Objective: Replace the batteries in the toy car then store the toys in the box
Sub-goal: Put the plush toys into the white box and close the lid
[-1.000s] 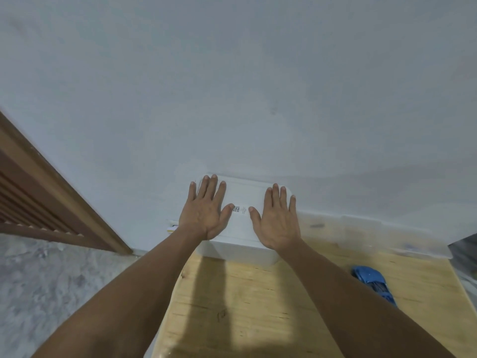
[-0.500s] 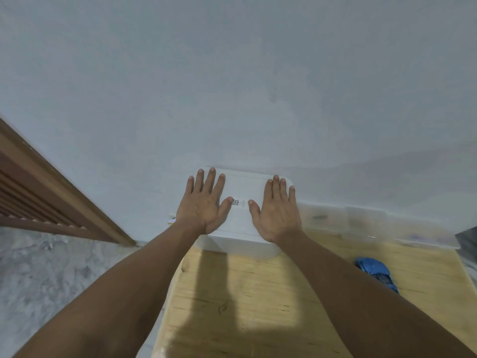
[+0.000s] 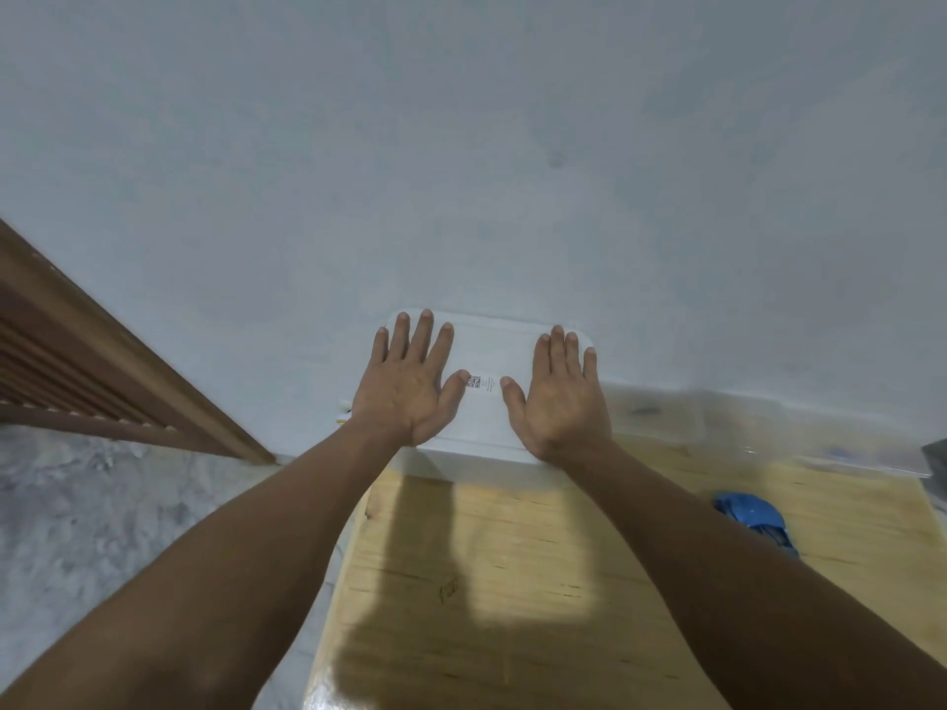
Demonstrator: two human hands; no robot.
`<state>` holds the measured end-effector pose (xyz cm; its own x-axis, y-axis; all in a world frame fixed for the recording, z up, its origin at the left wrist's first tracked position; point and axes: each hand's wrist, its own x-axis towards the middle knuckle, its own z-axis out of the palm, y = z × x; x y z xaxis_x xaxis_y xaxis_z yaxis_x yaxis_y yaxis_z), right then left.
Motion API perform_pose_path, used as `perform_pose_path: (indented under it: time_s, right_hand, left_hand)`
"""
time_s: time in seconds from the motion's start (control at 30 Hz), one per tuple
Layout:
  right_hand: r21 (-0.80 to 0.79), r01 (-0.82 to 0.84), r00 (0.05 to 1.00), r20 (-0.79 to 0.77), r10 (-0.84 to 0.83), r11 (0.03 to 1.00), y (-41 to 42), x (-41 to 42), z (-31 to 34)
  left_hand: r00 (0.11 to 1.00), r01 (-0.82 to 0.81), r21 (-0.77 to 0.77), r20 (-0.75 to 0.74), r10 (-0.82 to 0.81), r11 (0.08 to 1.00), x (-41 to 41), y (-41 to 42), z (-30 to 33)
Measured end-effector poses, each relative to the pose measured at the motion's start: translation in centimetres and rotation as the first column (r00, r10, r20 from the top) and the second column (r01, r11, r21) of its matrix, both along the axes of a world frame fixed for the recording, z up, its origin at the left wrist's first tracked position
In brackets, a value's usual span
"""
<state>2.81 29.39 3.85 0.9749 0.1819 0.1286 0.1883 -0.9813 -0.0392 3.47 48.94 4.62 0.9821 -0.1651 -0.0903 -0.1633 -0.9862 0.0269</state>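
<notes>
While both palms are laid flat on the lid, the white box (image 3: 487,402) in the middle of the frame is judged shut, so what is inside cannot be seen; the left hand (image 3: 407,386) and right hand (image 3: 561,402) are spread, fingers straight, and nothing is gripped; a blue toy car (image 3: 756,520) is left out on the wooden table (image 3: 512,581) at the right edge, so packing looks unfinished; whether its batteries were changed cannot be told.

I see the white box (image 3: 492,402), lid on, flat at the far edge of the bench in mid-frame, against the wall, a small code label on its lid. At the right edge of the frame sits the blue toy car (image 3: 756,520), well apart from the box.
</notes>
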Motion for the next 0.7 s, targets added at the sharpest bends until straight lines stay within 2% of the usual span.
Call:
perform_pose_path:
  time_s: [0.27, 0.37, 0.5, 0.6, 0.7]
  right_hand:
    - [-0.01, 0.013, 0.987, -0.157, -0.015, 1.0, -0.2, 0.2, 1.2]
    - [0.02, -0.009, 0.985, -0.173, 0.013, 1.0, -0.5, 0.1, 1.4]
    - [0.17, -0.047, 0.998, -0.033, 0.054, 0.984, -0.8, -1.1, 1.5]
    - [0.282, -0.035, 0.999, -0.004, 0.038, 0.959, -2.4, -3.1, 1.3]
    - [0.402, 0.017, 1.0, 0.001, -0.019, 0.916, -5.8, -5.2, 0.6]
  left_hand:
    - [1.0, 0.006, 0.013, 0.006, -0.006, 1.0, -0.1, -0.1, 0.1]
    - [1.0, -0.002, 0.015, 0.002, 0.002, 1.0, -0.2, -0.2, 0.2]
    - [0.999, -0.023, 0.039, 0.033, 0.022, 0.999, -0.7, -0.5, 0.5]
    - [0.995, -0.04, 0.105, 0.091, 0.03, 0.994, -1.8, -1.6, 1.4]
    - [0.99, 0.064, 0.02, 0.121, -0.066, 0.998, -3.7, -3.6, 1.8]
